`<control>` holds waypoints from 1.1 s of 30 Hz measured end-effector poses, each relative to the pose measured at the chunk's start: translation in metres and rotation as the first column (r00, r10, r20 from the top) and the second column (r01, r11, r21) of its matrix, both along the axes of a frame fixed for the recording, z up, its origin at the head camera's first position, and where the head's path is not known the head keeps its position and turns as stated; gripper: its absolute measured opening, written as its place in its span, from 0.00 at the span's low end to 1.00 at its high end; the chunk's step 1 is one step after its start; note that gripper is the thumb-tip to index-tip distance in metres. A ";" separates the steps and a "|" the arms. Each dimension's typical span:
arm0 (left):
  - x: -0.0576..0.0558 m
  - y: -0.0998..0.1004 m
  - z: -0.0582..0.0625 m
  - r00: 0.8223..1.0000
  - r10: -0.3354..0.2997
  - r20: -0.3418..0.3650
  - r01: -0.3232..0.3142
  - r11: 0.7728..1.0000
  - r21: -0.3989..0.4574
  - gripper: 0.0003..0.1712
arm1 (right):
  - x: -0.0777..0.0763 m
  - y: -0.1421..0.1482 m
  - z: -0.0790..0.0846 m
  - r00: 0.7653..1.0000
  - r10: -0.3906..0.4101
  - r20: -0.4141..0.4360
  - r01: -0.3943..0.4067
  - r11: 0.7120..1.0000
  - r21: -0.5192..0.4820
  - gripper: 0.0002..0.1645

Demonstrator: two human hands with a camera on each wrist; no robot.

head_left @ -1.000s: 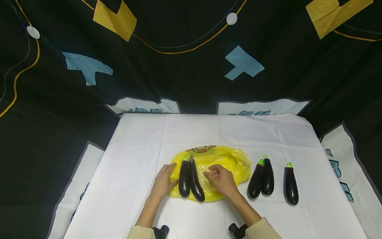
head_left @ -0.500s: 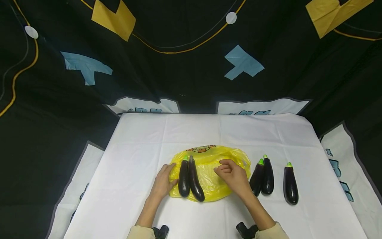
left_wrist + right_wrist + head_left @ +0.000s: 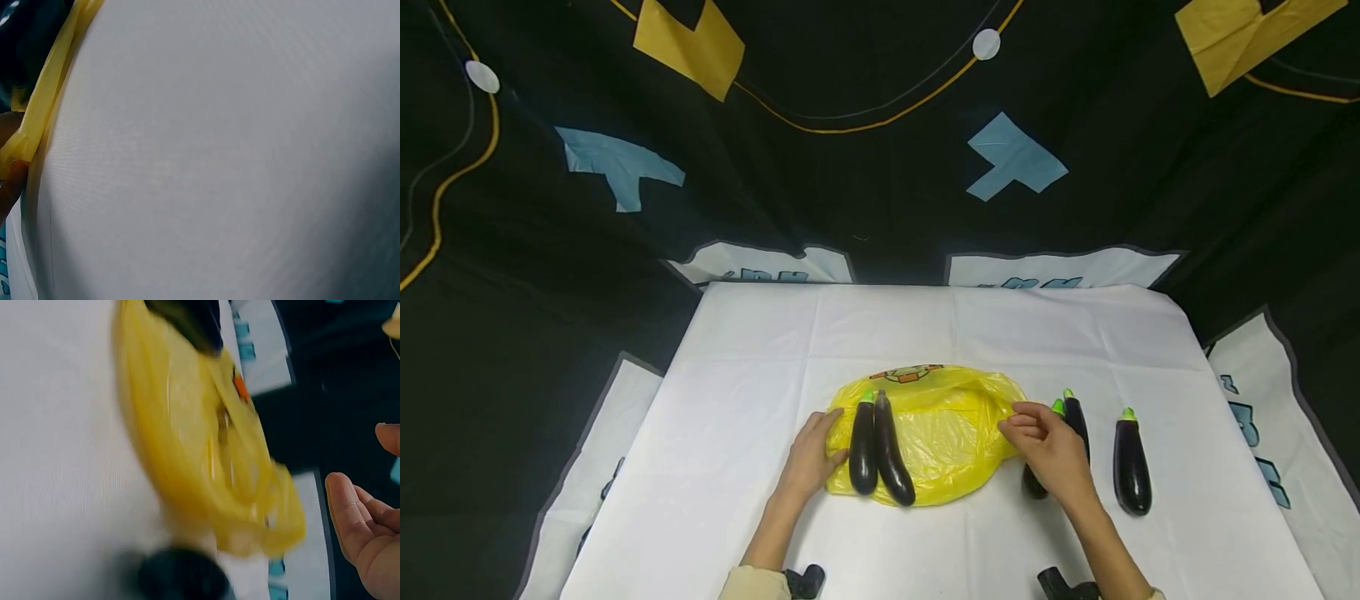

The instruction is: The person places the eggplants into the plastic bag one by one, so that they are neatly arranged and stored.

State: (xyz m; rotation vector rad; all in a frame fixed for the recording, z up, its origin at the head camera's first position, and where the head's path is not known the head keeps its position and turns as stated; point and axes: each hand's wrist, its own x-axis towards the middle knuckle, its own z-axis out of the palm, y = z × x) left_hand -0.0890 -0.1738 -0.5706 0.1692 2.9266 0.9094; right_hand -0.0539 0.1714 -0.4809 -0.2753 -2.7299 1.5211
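A yellow plastic bag [image 3: 951,454] lies flat on the table, two dark eggplants side by side on its left part: a straight one [image 3: 862,450] and a slightly curved one [image 3: 891,454]. My left hand [image 3: 807,457] holds the bag's left edge, thumb close to the straight eggplant; the left wrist view shows yellow plastic [image 3: 44,100] between its digits. Over the bag's right end hovers my right hand [image 3: 1054,450], holding nothing, its thumb and fingers apart in the right wrist view. It partly covers two eggplants, a rear one [image 3: 1077,417] and a front one [image 3: 1033,483].
Farther right, a single eggplant [image 3: 1131,467] with a green cap lies on the white tablecloth [image 3: 925,325]. A black curtain [image 3: 880,200] with paper shapes hangs behind the table. Black wrist mounts are near both sleeves.
My right hand has moved right, from above the middle of the bag to over the pair of eggplants beside it. The left hand, the bag and the eggplants stay in place.
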 end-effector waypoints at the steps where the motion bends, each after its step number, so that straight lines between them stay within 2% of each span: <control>1: 0.000 0.000 0.000 1.000 0.001 0.004 -0.001 1.000 -0.002 0.40 | 0.001 0.008 0.000 1.000 -0.015 0.002 0.015 1.000 0.011 0.31; 9: 0.000 0.001 0.001 1.000 0.005 0.009 -0.004 1.000 -0.023 0.40 | 0.012 0.068 -0.002 0.983 -0.175 0.059 0.164 0.975 0.150 0.34; 16: 0.000 0.002 0.001 1.000 0.010 0.018 -0.010 1.000 -0.022 0.41 | 0.022 0.107 -0.012 0.960 -0.266 0.088 0.237 0.938 0.254 0.36; 21: -0.001 0.002 0.001 1.000 0.011 0.019 -0.010 1.000 -0.012 0.41 | 0.024 0.124 -0.024 0.949 -0.295 0.111 0.248 0.916 0.316 0.38; 25: -0.001 0.002 0.000 1.000 0.007 0.018 -0.007 1.000 -0.008 0.41 | 0.024 0.132 -0.032 0.942 -0.312 0.123 0.258 0.909 0.327 0.40; 33: -0.001 0.001 0.001 1.000 -0.006 -0.004 0.006 1.000 -0.006 0.40 | 0.024 0.140 -0.036 0.934 -0.342 0.106 0.291 0.897 0.333 0.39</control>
